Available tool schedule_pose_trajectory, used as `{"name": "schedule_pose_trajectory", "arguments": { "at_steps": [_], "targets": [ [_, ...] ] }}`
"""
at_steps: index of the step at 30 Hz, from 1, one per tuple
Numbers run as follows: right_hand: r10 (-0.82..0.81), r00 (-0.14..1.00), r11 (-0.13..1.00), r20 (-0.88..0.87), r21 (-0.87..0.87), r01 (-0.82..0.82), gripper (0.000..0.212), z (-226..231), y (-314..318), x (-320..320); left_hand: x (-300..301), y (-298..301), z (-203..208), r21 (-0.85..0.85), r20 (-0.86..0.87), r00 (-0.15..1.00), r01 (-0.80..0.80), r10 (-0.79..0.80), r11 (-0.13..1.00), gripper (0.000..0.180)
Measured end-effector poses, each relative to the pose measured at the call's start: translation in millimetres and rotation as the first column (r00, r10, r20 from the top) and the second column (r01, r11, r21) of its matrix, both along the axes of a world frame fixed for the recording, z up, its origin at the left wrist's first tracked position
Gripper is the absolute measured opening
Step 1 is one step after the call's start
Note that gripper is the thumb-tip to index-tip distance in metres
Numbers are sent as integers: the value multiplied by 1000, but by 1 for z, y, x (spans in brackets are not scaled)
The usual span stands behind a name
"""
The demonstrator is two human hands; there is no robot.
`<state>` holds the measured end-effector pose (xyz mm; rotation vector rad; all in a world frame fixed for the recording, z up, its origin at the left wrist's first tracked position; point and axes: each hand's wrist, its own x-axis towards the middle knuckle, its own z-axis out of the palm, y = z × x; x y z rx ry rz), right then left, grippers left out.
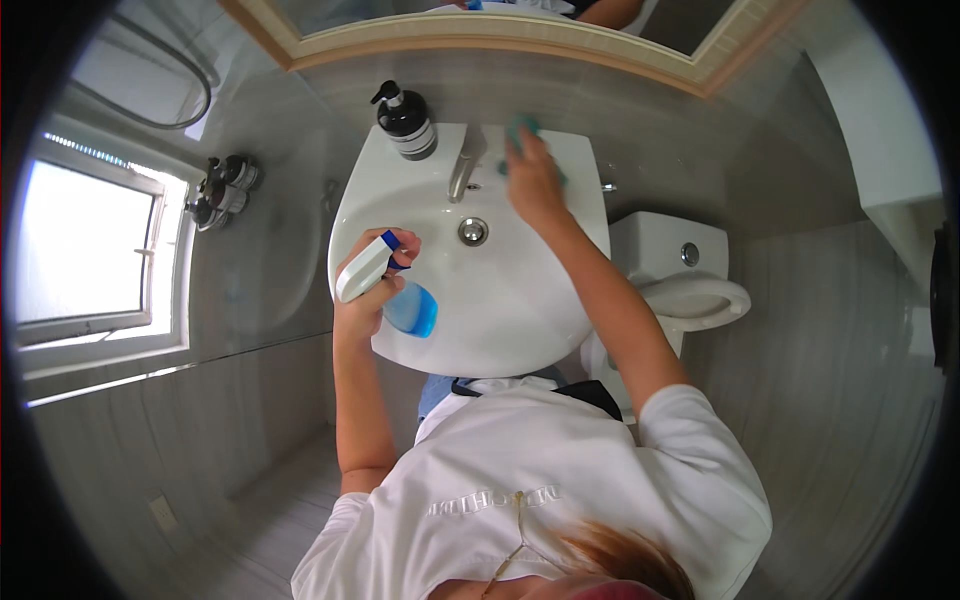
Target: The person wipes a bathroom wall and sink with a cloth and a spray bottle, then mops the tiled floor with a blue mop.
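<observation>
My left hand (372,268) is wrapped round the neck of a spray bottle (412,308) with a white and dark blue trigger head and blue liquid inside. It holds the bottle over the left side of the white washbasin (490,320). At the basin's back right, my right hand (533,180) presses a green cloth (522,128) to the rim beside the tap; hand and cloth are smeared by motion. The chrome tap (462,178) stands at the back middle, above the round metal drain (473,232). Part of the cloth is hidden under my fingers.
A dark pump bottle (406,122) stands on the basin's back left corner. A wood-framed mirror (500,42) hangs behind. To the right is a white toilet (680,260); to the left are a window (90,245) and several dark bottles (222,192) on the wall.
</observation>
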<state>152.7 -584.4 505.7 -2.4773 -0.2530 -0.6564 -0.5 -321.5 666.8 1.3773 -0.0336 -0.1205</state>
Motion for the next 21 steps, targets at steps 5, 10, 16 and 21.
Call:
{"name": "schedule_pose_trajectory", "arguments": {
  "at_steps": [5, 10, 16, 21],
  "targets": [
    [111, 983, 906, -147, -392, -161, 41, 18, -3, 4, -8, -14, -2, -86, 53, 999, -2, 6, 996, 39],
    [-185, 983, 957, -5, -226, 179, 39, -3, -68, -47, -21, -1, -11, -84, 54, 998, -35, 40, 996, 35],
    [271, 907, 865, -323, 496, -82, 65, 86, -113, -41, -43, 13, -13, -5, 59, 992, -107, 107, 994, 33],
    [379, 908, 921, -179, -21, -388, 67, 34, -128, -7, -55, 18, 2, -101, 212, 975, -38, 59, 994, 26]
  ]
}}
